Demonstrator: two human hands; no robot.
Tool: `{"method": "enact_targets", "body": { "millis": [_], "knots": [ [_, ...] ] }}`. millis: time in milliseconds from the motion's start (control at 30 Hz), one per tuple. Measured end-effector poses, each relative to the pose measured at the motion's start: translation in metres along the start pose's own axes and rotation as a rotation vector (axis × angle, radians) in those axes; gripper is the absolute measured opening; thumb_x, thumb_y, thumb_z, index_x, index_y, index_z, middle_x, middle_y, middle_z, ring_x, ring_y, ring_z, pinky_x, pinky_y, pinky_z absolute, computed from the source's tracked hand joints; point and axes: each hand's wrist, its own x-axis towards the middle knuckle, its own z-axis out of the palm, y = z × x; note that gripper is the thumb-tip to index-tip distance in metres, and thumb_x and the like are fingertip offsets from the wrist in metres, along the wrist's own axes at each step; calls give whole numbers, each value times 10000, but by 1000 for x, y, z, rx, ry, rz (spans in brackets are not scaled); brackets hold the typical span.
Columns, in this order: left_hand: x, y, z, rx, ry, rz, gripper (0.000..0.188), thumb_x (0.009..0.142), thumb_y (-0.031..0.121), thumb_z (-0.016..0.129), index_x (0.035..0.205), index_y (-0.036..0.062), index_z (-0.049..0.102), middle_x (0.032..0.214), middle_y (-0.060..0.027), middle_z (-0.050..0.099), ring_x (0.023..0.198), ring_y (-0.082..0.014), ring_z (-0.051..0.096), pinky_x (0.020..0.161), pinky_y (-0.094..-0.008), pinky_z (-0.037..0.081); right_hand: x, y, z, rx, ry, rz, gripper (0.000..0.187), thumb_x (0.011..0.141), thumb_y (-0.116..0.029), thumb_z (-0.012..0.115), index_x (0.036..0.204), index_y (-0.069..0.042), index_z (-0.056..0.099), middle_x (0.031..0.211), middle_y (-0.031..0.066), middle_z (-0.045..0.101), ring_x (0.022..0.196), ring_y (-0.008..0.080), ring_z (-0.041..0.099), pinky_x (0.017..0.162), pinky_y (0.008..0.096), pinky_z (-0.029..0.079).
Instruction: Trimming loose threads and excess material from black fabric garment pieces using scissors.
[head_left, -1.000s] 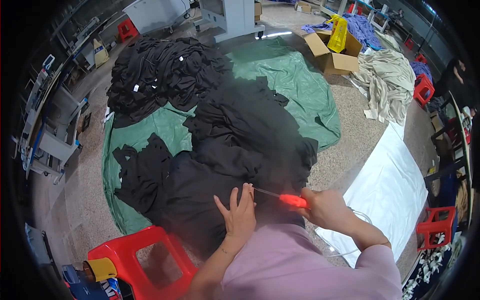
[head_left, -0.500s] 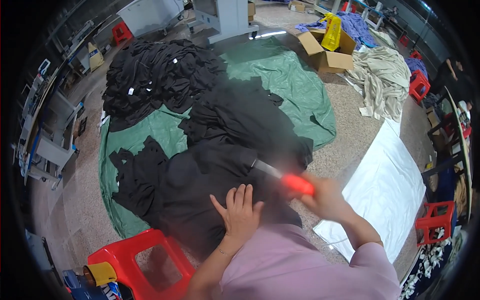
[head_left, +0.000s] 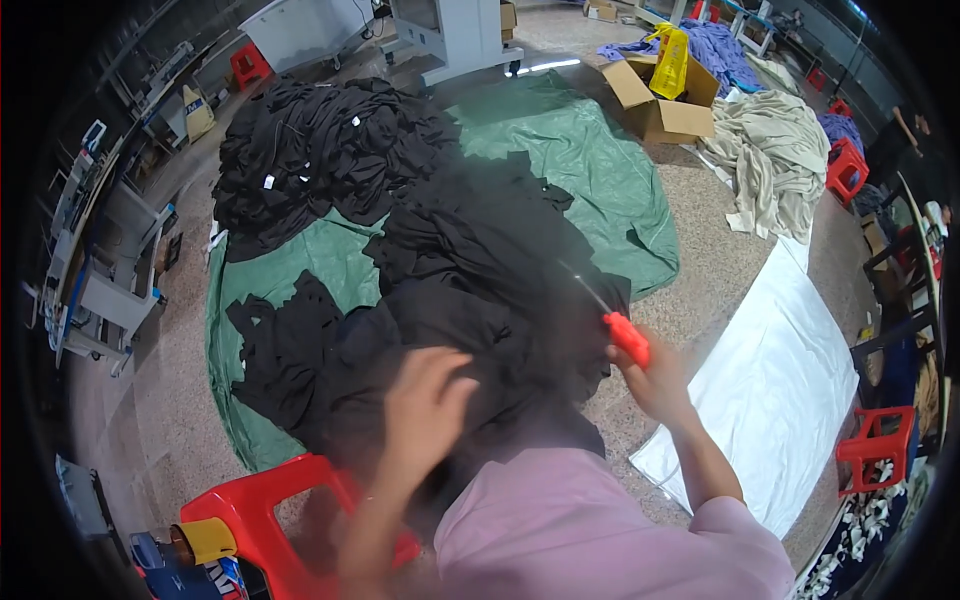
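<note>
My right hand (head_left: 655, 385) is closed round the red handle of a tool (head_left: 628, 340) with a narrow metal blade. Its blade points up and to the left, over the dark cloth. My left hand (head_left: 425, 400), blurred by motion, is raised above the near part of a heap of black garments (head_left: 470, 230). Its fingers are bent, the thumb stands apart, and I see nothing in it. The black garments lie loosely folded in front of me, on a green plastic sheet (head_left: 560, 130).
Behind lies another black clothes pile (head_left: 320, 150). A red stool (head_left: 260, 510) stands at near left. To the right are a white sheet (head_left: 760, 380), a beige cloth pile (head_left: 770, 150), an open cardboard box (head_left: 675, 122) and another red stool (head_left: 875, 445). Work tables line the left.
My left hand has lifted off the black cloth and moved up-left. My right hand has shifted slightly right and turned the tool, its blade now angled more steeply away from me.
</note>
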Motion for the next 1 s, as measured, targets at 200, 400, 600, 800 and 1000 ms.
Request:
{"method": "enact_targets", "body": {
  "millis": [200, 400, 600, 800, 1000],
  "knots": [
    [9, 13, 53, 167, -388, -10, 262, 797, 176, 710, 1039, 77, 691, 984, -120, 688, 873, -358, 666, 736, -419, 542, -5, -27, 10, 20, -29, -52, 297, 904, -339, 678, 1010, -76, 592, 682, 177, 608, 678, 400, 633, 595, 421, 468],
    [-20, -20, -99, -389, 480, -522, 144, 825, 30, 666, 957, 13, 611, 788, 20, 561, 724, -63, 495, 683, -229, 443, 4, 36, 15, 158, 62, 19, 307, 921, -338, 668, 1009, -53, 595, 697, 174, 601, 639, 349, 608, 592, 374, 455],
    [-53, -43, -93, 548, 234, -220, 529, 780, 169, 722, 1268, 57, 553, 1355, -176, 505, 1242, -388, 455, 1070, -473, 341, 14, -6, 21, 98, -1, -59, 315, 923, -340, 669, 1023, -50, 596, 684, 154, 594, 613, 293, 595, 599, 359, 460],
    [-15, -45, -37, 580, -250, 24, 331, 745, 215, 755, 1039, 84, 677, 980, -92, 636, 976, -272, 556, 861, -425, 404, 9, -12, 25, 112, -42, -33, 298, 919, -311, 675, 1029, -45, 598, 677, 150, 591, 598, 257, 595, 585, 339, 456],
    [18, -6, -115, 371, -336, 133, 223, 662, 113, 770, 879, 80, 730, 711, -46, 575, 727, -263, 555, 660, -402, 449, 10, 17, 29, 124, 26, -15, 306, 932, -300, 664, 1058, -29, 594, 664, 127, 579, 582, 201, 550, 585, 331, 447]
  ]
}}
